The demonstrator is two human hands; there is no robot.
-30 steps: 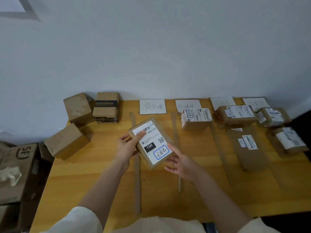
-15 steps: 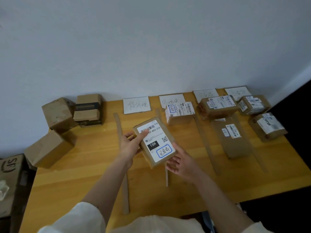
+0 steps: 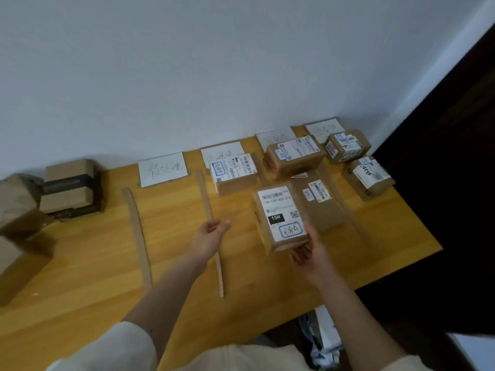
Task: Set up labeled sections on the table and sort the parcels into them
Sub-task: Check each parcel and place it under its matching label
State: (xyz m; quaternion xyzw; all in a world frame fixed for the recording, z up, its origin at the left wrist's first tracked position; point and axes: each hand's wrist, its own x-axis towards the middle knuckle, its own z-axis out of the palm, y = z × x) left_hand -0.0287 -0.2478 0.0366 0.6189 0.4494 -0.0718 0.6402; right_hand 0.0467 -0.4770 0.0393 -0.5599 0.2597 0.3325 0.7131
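Observation:
My right hand holds a brown parcel by its near end, above the wooden table; its white label reads "15H" with blue-circled handwriting. My left hand hovers empty with relaxed fingers over a cardboard divider strip. Four handwritten paper section labels lie along the wall: the first, the second, the third, the fourth. A labeled parcel sits in the second section.
Sorted parcels lie to the right: a box, a flat parcel, and two boxes near the table's right edge. Another divider strip lies left. Unsorted boxes are stacked at far left.
My left hand has let go of the parcel and pulled back left. My right hand now carries the parcel alone, moved right toward the third section. The view has swung right.

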